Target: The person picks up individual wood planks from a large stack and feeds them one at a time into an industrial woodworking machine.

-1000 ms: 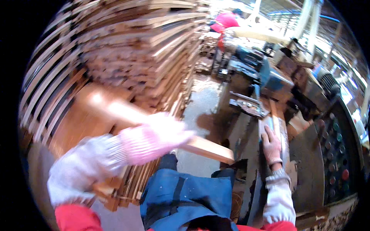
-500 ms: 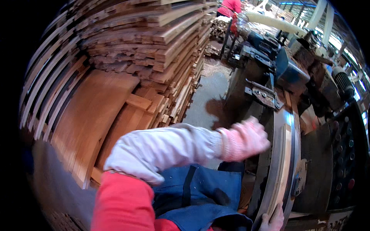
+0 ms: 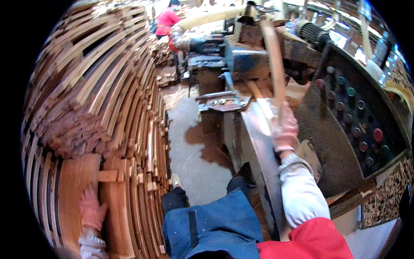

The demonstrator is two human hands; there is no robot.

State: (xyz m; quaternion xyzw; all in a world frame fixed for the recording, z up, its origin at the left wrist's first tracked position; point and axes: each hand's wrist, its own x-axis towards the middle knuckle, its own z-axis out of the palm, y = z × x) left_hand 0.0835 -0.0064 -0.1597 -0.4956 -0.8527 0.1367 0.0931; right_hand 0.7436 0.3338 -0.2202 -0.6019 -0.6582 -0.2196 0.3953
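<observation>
My left hand (image 3: 92, 208), in a pink knit glove, lies with fingers spread on a wide reddish-brown board (image 3: 77, 177) at the lower left. A smaller piece of wood (image 3: 108, 176) sits just beside its fingertips. My right hand (image 3: 286, 133), gloved too, is closed around the lower end of a long narrow wooden strip (image 3: 273, 56). That strip stands up, tilted, above the metal bed (image 3: 258, 129) of a woodworking machine. Another light strip (image 3: 261, 102) lies on the bed, running in toward the machine's blue housing (image 3: 248, 62).
Tall stacks of boards (image 3: 108, 86) fill the left side. A dark control panel (image 3: 358, 112) with round buttons stands at the right. A pale ribbed hose (image 3: 211, 18) crosses the back, near a person in red (image 3: 166, 21). Grey floor (image 3: 189, 142) with sawdust runs between.
My left hand has swung from beside the machine bed to the boards on the left. My right hand has moved forward along the bed and now holds a raised strip. The view has turned right.
</observation>
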